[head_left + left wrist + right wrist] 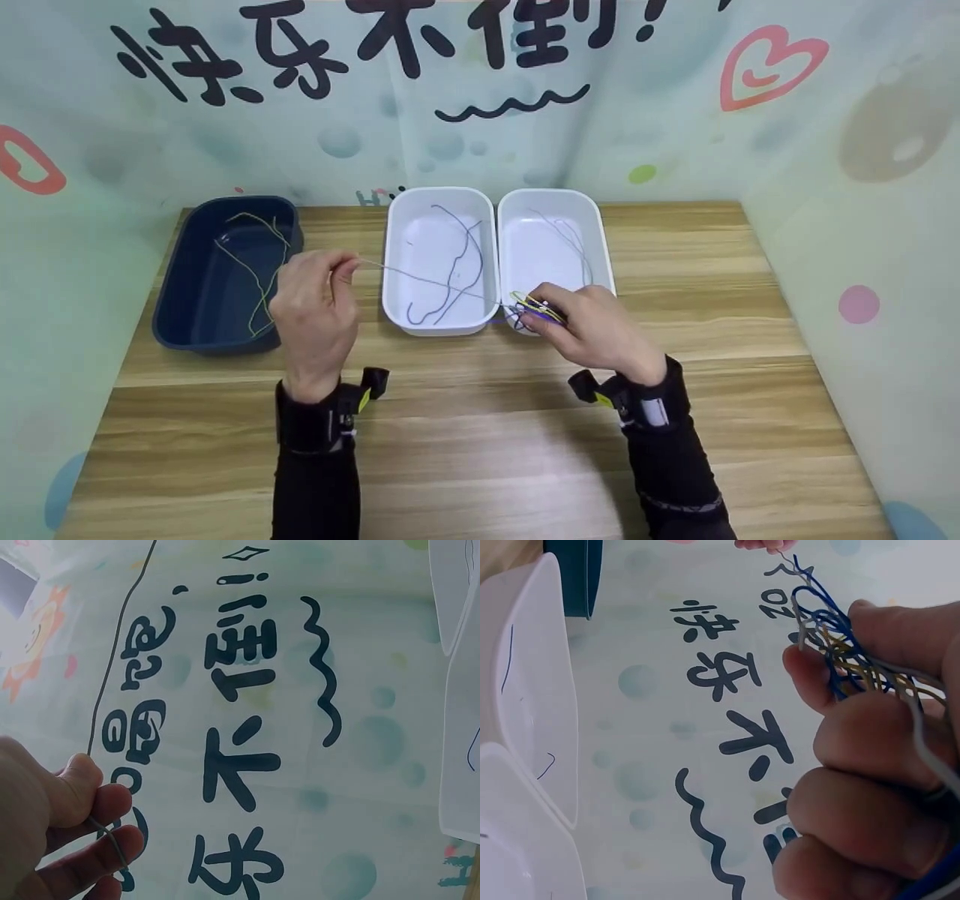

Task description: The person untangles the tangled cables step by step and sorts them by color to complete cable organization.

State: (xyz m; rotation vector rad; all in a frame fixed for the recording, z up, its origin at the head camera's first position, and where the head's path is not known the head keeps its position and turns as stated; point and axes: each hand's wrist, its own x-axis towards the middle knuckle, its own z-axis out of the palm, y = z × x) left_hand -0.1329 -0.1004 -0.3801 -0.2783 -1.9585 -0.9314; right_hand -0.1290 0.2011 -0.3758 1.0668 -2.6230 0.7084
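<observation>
My left hand [315, 319] pinches one end of a thin pale string [420, 278] between thumb and forefinger. In the left wrist view the string [111, 667] rises from the fingertips, and its tail crosses the lower fingers. Stretched nearly straight over the middle tub, it runs across to my right hand [604, 334]. That hand grips a tangled bundle of strings [541, 309] near the front of the right-hand tub. Blue, yellow and white strands of the bundle [847, 652] show in the right wrist view, with loops sticking out past the thumb and forefinger.
A dark blue tub [169, 300] on the left holds yellow strings [262, 292]. Two white tubs stand side by side: the middle tub [442, 331] holds blue strings [480, 259], the right-hand tub [604, 251] pale strings [579, 244]. Behind the wooden table [465, 450] hangs a printed cloth [660, 112].
</observation>
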